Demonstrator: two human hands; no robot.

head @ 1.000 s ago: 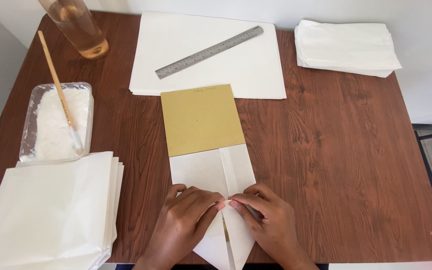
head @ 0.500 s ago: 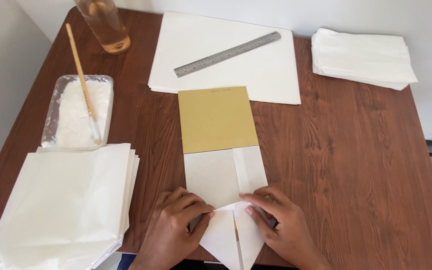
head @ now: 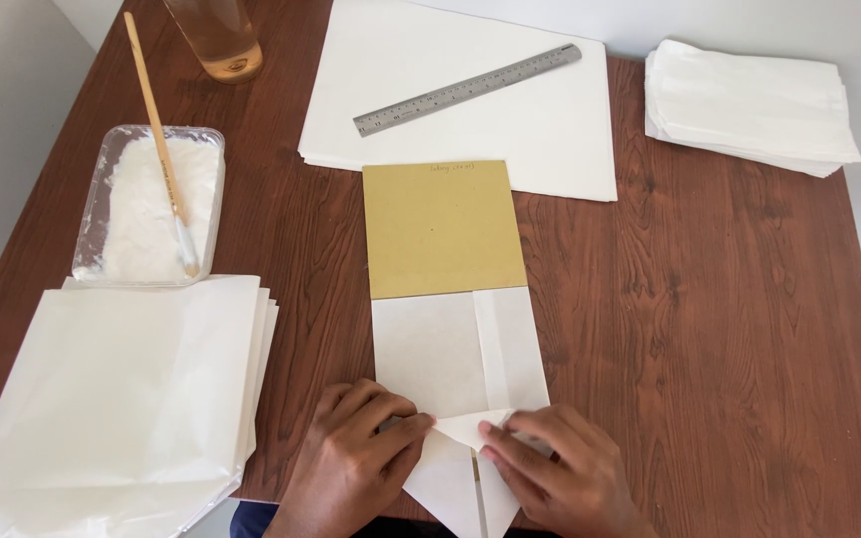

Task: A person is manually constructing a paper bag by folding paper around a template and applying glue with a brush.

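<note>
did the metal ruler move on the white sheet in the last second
No. The metal ruler lies at the same slant on the large white sheet; only the head camera's framing has shifted.

We see a reddish-brown table (head: 729, 329) with dark wavy wood grain. At its centre lies a plain mustard-yellow card (head: 443, 229), and at six o'clock from it a folded paper (head: 450, 359) in translucent white with a greyish panel. At twelve o'clock a creamy white sheet (head: 540, 139) carries a silvery grey ruler (head: 467, 90). At two o'clock sits a white stack of folded papers (head: 749, 105); at eight o'clock a milky white pile of sheets (head: 122, 399). At ten o'clock a clear tray (head: 102, 214) holds white paste, with a pale tan brush (head: 158, 134) and an amber-tinted glass (head: 216, 40).
</note>
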